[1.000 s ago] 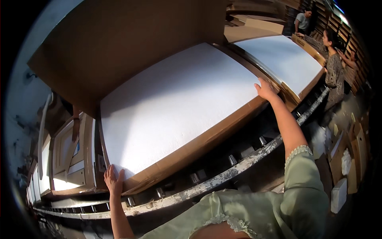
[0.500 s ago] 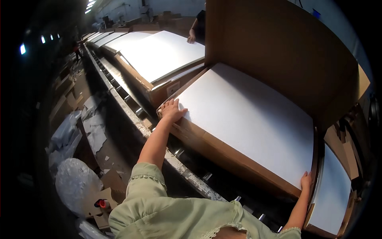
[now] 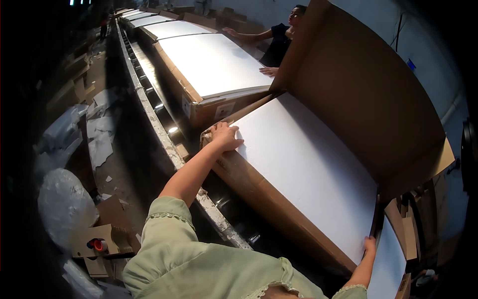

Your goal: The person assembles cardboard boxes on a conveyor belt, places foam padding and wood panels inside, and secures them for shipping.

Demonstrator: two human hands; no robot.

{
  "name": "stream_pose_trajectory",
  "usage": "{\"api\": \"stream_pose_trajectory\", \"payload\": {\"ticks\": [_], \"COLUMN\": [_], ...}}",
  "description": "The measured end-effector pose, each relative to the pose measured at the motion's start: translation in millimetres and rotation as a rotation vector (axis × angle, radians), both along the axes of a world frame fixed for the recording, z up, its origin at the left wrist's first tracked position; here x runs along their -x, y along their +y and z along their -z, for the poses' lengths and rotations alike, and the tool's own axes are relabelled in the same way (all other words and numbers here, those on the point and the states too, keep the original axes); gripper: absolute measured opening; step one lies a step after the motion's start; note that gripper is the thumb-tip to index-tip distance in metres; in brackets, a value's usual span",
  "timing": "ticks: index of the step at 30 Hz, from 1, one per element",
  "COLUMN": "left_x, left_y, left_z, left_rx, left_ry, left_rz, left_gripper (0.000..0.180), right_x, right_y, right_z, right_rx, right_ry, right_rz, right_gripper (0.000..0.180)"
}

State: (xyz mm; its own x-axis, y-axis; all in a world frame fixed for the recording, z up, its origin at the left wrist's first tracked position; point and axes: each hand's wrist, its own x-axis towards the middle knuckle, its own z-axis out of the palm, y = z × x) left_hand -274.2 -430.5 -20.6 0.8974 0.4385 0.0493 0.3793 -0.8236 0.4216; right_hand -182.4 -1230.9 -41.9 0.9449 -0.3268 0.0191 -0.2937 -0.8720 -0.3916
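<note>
A large cardboard box (image 3: pixel 264 197) lies before me with a smooth white panel (image 3: pixel 308 169) filling its top. Its tall brown flap (image 3: pixel 368 94) stands raised along the far side. My left hand (image 3: pixel 225 137) rests over the far left corner, fingers apart, thumb on the panel. At the near right end, my right hand (image 3: pixel 369 245) curls around the box's edge beside the panel; its fingers are partly hidden.
A roller conveyor rail (image 3: pixel 149 107) runs away to the upper left. Beyond my box stands another box (image 3: pixel 209 112) topped by a white panel (image 3: pixel 214 65), with several more behind. A co-worker (image 3: pixel 279 47) reaches over it. Clear plastic wrap (image 3: pixel 67 202) and cardboard scraps (image 3: pixel 107 236) litter the left.
My view has shifted, with both hands still at the same places on the box. The co-worker has come further into view, and the neighbouring box's white panel now lies straighter.
</note>
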Motion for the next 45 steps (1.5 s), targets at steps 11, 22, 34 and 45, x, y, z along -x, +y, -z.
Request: {"api": "stream_pose_trajectory", "payload": {"ticks": [11,22,34,45], "left_x": [-39.0,-74.6,-42.1,-187.9], "left_y": [17.7,48.1,65.0,103.5], "left_z": [-12.2,-4.4,-115.8,-185.8], "left_rx": [-0.079,0.108,0.092,-0.299], "left_ry": [0.186,0.000,-0.538,-0.342], "left_rz": [-0.273,-0.400,-0.197,-0.182], "left_gripper": [0.061,0.066,0.038,0.036], "right_x": [-6.3,21.4,5.4,-96.5], "right_y": [76.4,20.2,53.9,67.2], "right_z": [-13.1,2.7,-35.1,-161.5], "right_rx": [-0.112,-1.078,-0.954,-0.871], "right_ry": [0.123,-0.332,-0.262,-0.192], "right_rz": [0.139,0.069,-0.137,-0.216], "right_gripper": [0.033,0.044,0.032,0.038]}}
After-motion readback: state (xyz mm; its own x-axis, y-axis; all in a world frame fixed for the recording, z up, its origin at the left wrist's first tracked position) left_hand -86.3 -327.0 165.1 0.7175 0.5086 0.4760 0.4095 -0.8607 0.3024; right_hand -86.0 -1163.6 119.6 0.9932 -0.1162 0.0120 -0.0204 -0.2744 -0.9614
